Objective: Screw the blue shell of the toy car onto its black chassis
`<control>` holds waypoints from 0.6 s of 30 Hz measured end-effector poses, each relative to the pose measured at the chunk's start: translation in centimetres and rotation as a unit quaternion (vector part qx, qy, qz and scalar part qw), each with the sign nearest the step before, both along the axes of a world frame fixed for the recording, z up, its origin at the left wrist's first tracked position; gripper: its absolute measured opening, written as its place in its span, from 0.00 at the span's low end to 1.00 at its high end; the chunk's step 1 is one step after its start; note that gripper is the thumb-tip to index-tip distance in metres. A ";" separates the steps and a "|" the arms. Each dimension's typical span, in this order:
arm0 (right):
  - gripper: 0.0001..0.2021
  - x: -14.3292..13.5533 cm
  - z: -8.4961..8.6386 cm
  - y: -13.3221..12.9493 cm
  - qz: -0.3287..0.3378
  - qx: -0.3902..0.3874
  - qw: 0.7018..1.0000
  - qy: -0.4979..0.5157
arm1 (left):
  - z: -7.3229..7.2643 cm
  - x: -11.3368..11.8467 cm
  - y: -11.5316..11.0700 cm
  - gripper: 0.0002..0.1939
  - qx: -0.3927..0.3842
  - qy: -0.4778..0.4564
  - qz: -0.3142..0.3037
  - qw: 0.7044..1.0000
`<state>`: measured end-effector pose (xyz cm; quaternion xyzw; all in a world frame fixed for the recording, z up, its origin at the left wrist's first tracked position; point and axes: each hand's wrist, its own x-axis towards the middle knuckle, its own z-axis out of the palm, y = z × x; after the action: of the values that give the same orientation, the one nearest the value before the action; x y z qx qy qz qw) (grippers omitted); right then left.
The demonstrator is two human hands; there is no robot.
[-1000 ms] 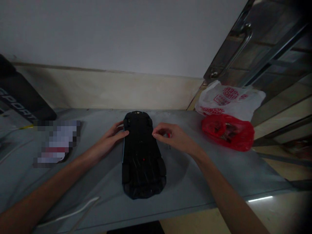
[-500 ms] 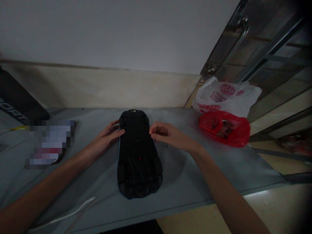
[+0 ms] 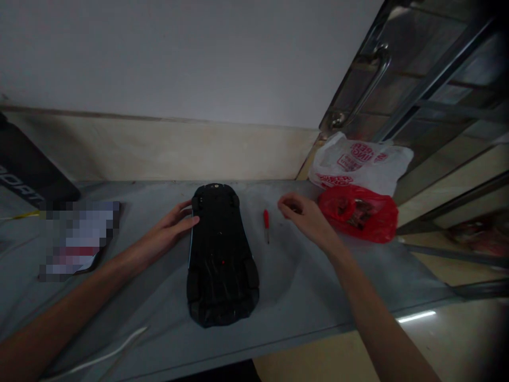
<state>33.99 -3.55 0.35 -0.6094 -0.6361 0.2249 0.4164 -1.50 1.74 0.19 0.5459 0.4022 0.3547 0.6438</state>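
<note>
While bracing the upturned toy car point(image 3: 218, 231) on the table point(image 3: 302, 313) with an open left hand point(image 3: 175, 220) at its left, probably against shifting, holds the right hand point(image 3: 300, 209) curled, unclear whether empty, beyond the screwdriver point(image 3: 266, 218) right of the car.

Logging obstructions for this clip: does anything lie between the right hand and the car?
Yes: the screwdriver lies on the table between the right hand and the car. Being low, it could probably be passed over.
</note>
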 end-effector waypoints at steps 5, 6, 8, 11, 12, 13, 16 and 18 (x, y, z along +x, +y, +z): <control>0.10 4.3 -2.3 -2.0 0.016 -0.033 0.992 -0.120 | -0.5 -0.3 0.3 0.27 -0.005 0.001 0.000 1.000; 0.09 4.4 -2.5 -2.3 0.037 -0.028 0.989 -0.139 | -0.6 -0.4 0.4 0.27 -0.003 0.000 -0.001 1.000; 0.10 4.0 -2.3 -2.4 0.060 -0.011 0.983 -0.174 | -0.6 -0.3 0.4 0.27 0.003 -0.003 -0.003 1.000; 0.12 3.2 -1.6 -2.1 0.072 -0.005 0.974 -0.214 | -0.4 -0.2 0.2 0.26 0.009 -0.005 -0.001 1.000; 0.13 3.0 -1.4 -1.9 0.079 -0.007 0.971 -0.224 | -0.2 -0.1 0.1 0.26 0.009 -0.005 -0.002 1.000; 0.13 2.9 -1.2 -1.7 0.087 -0.011 0.968 -0.234 | -0.1 0.0 0.0 0.27 0.010 -0.003 -0.003 1.000; 0.14 2.7 -1.2 -1.2 0.102 -0.016 0.960 -0.259 | 0.2 0.2 -0.2 0.28 0.007 0.001 -0.007 1.000; 0.12 2.7 -1.6 -1.0 0.097 -0.015 0.958 -0.269 | 0.1 0.1 -0.2 0.30 0.004 0.001 -0.011 1.000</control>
<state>36.73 -4.51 -1.25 -0.5892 -0.7769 0.1016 0.1972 -1.38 1.59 0.31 0.5535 0.3952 0.3486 0.6449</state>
